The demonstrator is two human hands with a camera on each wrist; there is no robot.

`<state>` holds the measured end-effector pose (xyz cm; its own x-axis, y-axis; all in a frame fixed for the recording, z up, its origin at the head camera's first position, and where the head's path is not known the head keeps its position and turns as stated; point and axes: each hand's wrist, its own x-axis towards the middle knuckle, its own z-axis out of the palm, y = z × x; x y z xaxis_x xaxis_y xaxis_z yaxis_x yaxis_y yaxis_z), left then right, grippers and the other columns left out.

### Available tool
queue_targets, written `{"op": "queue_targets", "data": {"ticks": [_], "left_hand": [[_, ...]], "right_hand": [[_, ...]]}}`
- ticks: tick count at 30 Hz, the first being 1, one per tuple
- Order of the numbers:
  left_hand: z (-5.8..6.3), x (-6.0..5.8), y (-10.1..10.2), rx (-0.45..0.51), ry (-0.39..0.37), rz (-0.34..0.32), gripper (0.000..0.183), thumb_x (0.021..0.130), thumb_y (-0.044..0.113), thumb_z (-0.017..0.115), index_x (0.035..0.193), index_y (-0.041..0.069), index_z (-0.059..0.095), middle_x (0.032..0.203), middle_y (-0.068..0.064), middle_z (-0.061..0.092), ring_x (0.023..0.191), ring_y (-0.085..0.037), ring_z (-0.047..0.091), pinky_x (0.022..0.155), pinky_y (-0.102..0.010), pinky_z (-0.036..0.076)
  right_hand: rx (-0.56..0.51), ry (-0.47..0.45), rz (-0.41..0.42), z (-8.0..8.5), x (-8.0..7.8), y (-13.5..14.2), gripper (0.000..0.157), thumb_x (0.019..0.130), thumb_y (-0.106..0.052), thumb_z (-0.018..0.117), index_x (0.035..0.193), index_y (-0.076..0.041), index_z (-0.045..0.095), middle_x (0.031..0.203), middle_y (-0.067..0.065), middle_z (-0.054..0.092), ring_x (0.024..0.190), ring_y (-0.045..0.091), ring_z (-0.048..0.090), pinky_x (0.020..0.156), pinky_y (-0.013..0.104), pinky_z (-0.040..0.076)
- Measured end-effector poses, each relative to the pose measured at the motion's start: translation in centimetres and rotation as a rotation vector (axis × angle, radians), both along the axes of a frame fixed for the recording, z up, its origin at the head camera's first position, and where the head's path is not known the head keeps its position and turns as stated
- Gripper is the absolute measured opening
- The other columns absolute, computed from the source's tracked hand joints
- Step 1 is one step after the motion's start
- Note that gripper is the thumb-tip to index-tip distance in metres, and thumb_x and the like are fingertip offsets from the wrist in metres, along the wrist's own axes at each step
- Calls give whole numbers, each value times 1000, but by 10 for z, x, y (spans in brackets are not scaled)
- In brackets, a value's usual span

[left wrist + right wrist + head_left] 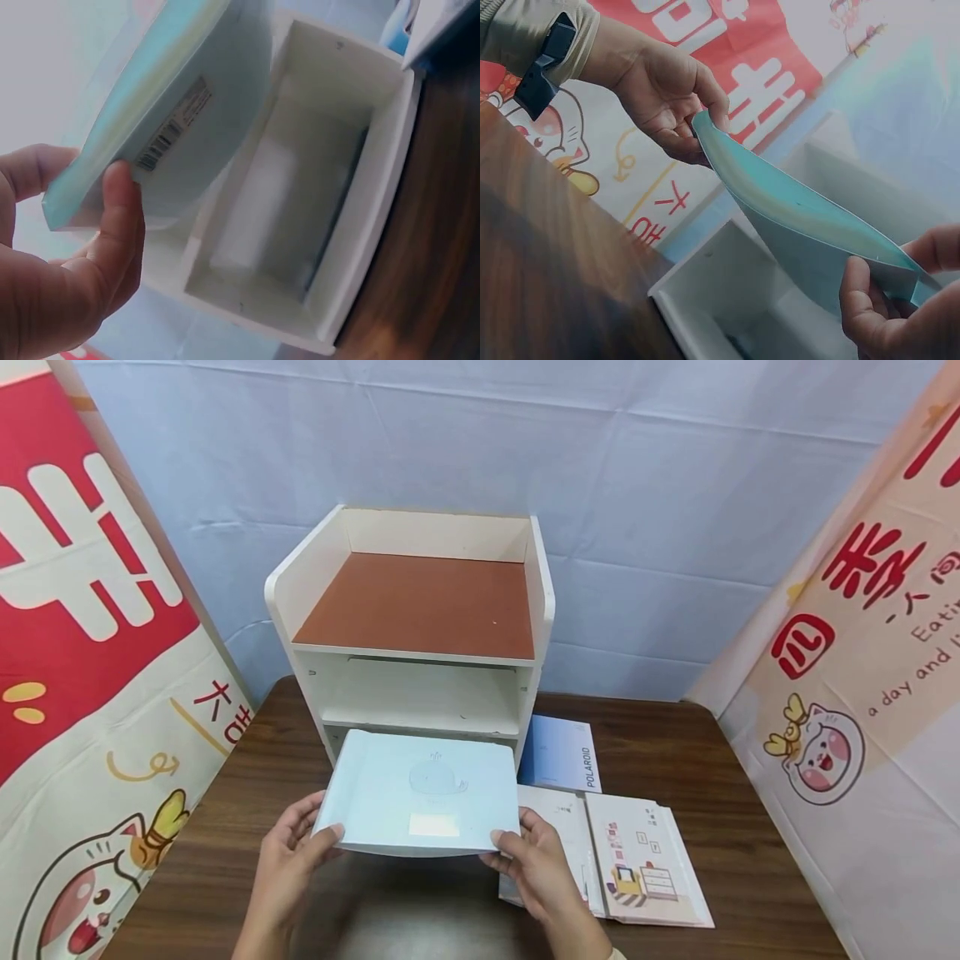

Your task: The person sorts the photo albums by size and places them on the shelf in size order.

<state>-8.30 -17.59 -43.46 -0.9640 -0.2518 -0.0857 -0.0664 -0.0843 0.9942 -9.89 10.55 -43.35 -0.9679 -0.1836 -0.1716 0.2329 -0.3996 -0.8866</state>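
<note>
Both hands hold a light blue notebook (390, 793) with a whale drawing and a pale label on its cover. My left hand (292, 847) pinches its near left corner, thumb on top and fingers beneath. At the near right corner my right hand (536, 860) pinches it the same way. The notebook is held up in front of a small white shelf unit (423, 693), hiding part of the lower opening in the head view. A barcode sticker (176, 124) shows on its underside in the left wrist view. In the right wrist view its near edge (802, 217) bows downward between the hands.
The shelf unit has a brown top board (427, 602) between raised side walls. Right of it lies a blue item marked POLAROID (558, 756). Nearer stand two white illustrated booklets (637, 868) side by side on the dark wooden table (750, 860). Printed cloths hang at both sides.
</note>
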Motion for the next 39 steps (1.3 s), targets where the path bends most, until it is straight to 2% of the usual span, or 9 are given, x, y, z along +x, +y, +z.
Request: {"op": "queue_targets", "data": {"ticks": [8, 15, 20, 24, 32, 39], "left_hand": [[18, -2, 4, 37, 84, 17, 44, 84, -4, 62, 125, -3, 46, 109, -8, 57, 85, -19, 63, 66, -35, 54], [32, -1, 7, 93, 143, 29, 42, 86, -5, 60, 125, -3, 47, 109, -9, 58, 86, -19, 63, 64, -32, 54], [40, -1, 7, 130, 173, 30, 42, 87, -5, 59, 126, -4, 45, 111, -9, 58, 88, -19, 63, 65, -31, 54], [46, -2, 7, 144, 206, 18, 42, 87, -6, 58, 126, -5, 44, 112, -11, 57, 91, -20, 62, 69, -32, 54], [64, -7, 8, 202, 275, -7, 41, 87, -9, 57, 126, -7, 44, 113, -14, 56, 91, -20, 62, 69, -30, 54], [79, -12, 7, 209, 321, -17, 41, 87, -7, 57, 127, -8, 44, 117, -15, 56, 94, -21, 62, 70, -30, 53]], "right_hand": [[-50, 60, -37, 23, -3, 0, 45, 84, 7, 51, 123, 17, 32, 102, 16, 57, 86, 22, 62, 72, 36, 53], [-80, 149, -22, 37, 0, 0, 40, 86, 5, 50, 121, 16, 33, 105, 19, 56, 91, 25, 62, 73, 41, 53], [-87, 149, 1, 46, -1, 0, 41, 87, 5, 48, 124, 15, 32, 109, 20, 54, 94, 27, 61, 76, 44, 51], [-82, 151, 15, 53, -5, 2, 42, 87, 6, 47, 125, 15, 31, 108, 21, 53, 93, 27, 62, 77, 42, 50], [-65, 226, 11, 68, -13, 6, 45, 85, 8, 52, 123, 18, 31, 107, 20, 57, 91, 24, 63, 73, 37, 53], [-92, 218, 15, 80, -19, 5, 50, 84, 11, 51, 127, 16, 27, 107, 16, 58, 88, 23, 64, 71, 35, 53]]}}
